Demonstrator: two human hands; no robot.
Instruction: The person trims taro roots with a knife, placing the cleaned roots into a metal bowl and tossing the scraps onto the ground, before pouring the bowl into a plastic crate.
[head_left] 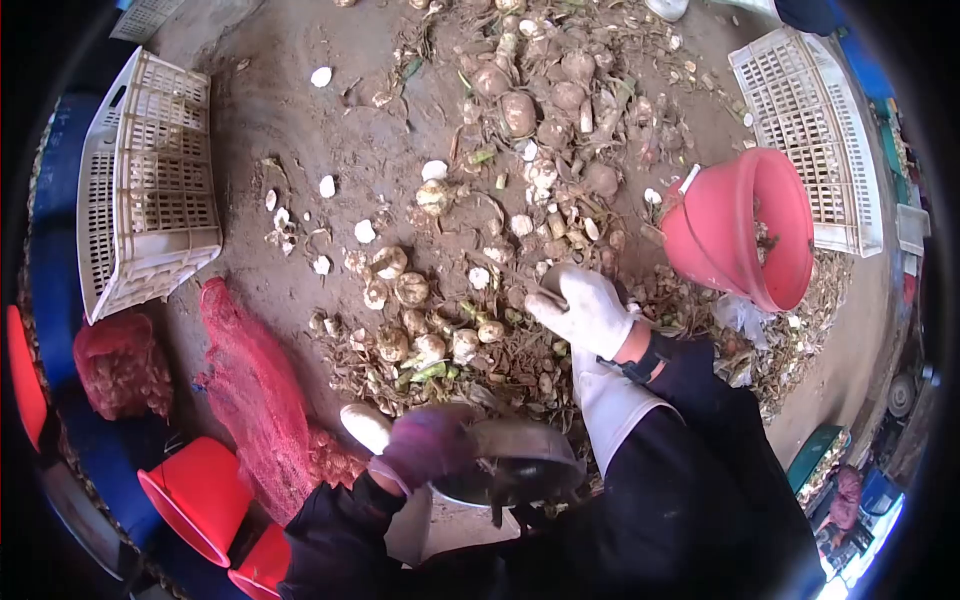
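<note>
Left hand (430, 445) grips dark object (515, 465), pointing right.

Black long sleeves (690, 480) covered both of the worker's arms. The right hand (585, 310) wore a soiled white work glove, and a dark strap (640, 362) circled the wrist behind it. The left hand (430, 445), blurred, was in a mauve glove with a paler pink cuff (385, 475).

Dark curved obj. (512, 466) held low; muddy bulbs (411, 290) strewn.
</note>
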